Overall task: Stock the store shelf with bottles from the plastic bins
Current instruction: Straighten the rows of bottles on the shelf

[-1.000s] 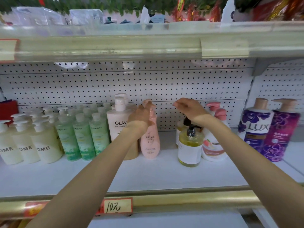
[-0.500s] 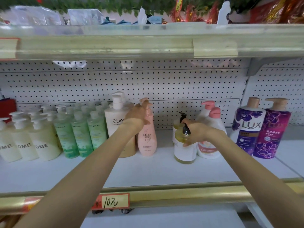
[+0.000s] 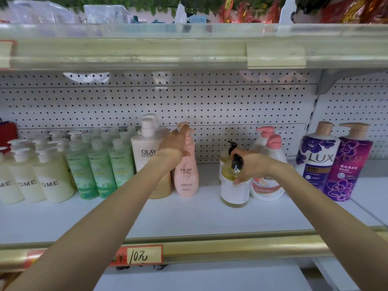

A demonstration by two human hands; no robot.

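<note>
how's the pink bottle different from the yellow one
The pink bottle is opaque with a pink pump; the yellow bottle is see-through with a black pump. The left hand holds the pink bottle near its pump; the right hand grips the yellow bottle's shoulder. Both stand upright on the shelf.

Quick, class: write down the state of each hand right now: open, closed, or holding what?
Left hand: closed on the pink bottle, round its neck.
Right hand: closed on the yellow bottle, round its shoulder.

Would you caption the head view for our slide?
Left hand holds pink bottle; right hand grips yellow pump bottle on shelf.
</note>
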